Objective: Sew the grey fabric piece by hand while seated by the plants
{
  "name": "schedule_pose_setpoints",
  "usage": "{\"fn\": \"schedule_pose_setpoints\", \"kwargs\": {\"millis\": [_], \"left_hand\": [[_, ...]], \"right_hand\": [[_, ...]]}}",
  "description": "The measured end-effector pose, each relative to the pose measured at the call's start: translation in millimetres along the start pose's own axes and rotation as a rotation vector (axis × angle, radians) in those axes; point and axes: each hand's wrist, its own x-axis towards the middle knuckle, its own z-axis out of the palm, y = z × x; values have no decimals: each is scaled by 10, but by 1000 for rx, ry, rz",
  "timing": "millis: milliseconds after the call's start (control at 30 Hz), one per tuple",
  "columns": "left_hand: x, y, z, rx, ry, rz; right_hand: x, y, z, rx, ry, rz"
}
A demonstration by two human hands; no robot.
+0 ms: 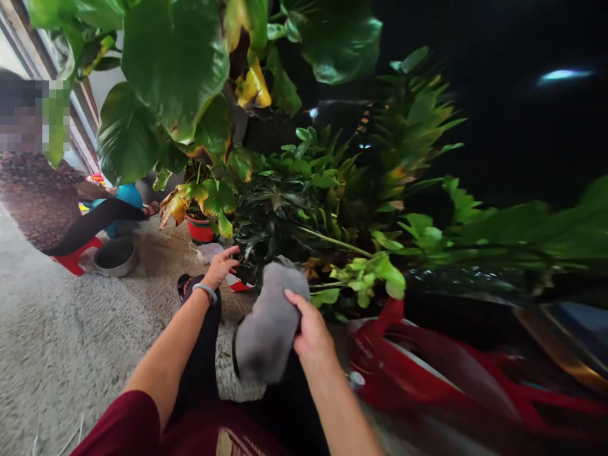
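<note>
Soft grey fabric cloth (270,323) hangs before the dark-green leafy plants (270,218), clamped by the right hand (311,329) alone while the left hand (222,267) is apart, fingers spread, so a slackened grip could drop it onto the rough grey concrete floor (95,354).

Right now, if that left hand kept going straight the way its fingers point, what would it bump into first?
Probably the dark green leaves just ahead of the left hand, though depth is unclear and they may already touch.
</note>
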Motion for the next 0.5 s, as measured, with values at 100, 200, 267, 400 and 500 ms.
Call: {"fn": "schedule_pose_setpoints", "kwargs": {"millis": [100, 200, 267, 400, 500], "left_hand": [[22, 8, -6, 14, -9, -1], [25, 21, 27, 36, -14, -2], [19, 32, 51, 44, -10, -4], [17, 71, 53, 45, -17, -12], [18, 116, 24, 39, -2, -13]], "right_hand": [[-141, -17, -81, 73, 8, -82], [-49, -335, 78, 160, 43, -350], [70, -479, 218, 165, 17, -456], [47, -265, 313, 99, -77, -324], [-273, 38, 307, -41, -284, -205]]}}
